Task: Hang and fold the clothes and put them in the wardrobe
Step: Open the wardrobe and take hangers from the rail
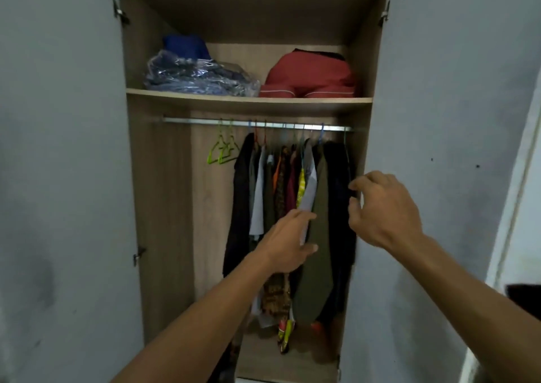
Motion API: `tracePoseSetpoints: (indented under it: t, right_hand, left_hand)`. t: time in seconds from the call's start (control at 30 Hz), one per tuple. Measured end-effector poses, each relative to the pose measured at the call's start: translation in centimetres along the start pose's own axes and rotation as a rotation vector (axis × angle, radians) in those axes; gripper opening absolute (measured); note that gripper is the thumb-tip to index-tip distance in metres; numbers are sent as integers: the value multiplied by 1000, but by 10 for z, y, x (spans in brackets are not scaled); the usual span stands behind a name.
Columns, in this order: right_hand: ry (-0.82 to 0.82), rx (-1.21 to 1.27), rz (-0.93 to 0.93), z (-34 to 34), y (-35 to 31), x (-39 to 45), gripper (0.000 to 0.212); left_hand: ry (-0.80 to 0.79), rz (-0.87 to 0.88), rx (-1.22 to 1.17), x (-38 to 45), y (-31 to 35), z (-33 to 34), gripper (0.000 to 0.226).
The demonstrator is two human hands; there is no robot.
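The wardrobe (158,207) stands open in front of me. Several garments hang on a metal rail (205,121), bunched toward the right. My left hand (285,242) reaches in among them, its fingers and thumb around the edge of an olive green garment (317,265). My right hand (383,207) is at the right end of the row, fingers curled on the edge of a dark garment (339,195) there. Two empty green hangers (224,150) hang at the left of the clothes.
The top shelf (248,100) holds a plastic-wrapped blue bundle (196,75) and a red folded item (310,74). Grey doors (58,177) stand open on both sides. The rail's left part is free. A dark object (524,297) shows at the right edge.
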State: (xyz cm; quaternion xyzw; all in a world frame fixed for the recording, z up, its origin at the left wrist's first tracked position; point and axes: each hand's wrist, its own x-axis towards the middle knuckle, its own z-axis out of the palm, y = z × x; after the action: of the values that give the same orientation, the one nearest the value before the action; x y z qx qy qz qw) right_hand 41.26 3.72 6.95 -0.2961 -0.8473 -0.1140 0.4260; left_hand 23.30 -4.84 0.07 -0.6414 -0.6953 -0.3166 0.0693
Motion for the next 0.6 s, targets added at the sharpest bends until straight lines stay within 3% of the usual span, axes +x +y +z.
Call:
tracePoseSetpoints:
  t: [0.3,0.43,0.6]
  right_hand:
    - [-270,175,-35,108,-57,27,34]
    - [-383,212,-42,164,-90,58,13]
    - [-555,186,-4,228,-134,122,33]
  left_hand:
    - [75,-201,34,-26,-128,-33,54]
    - [80,-241,81,-15,-201,-48,50]
    - [44,-281,178,24,-297,-97,46]
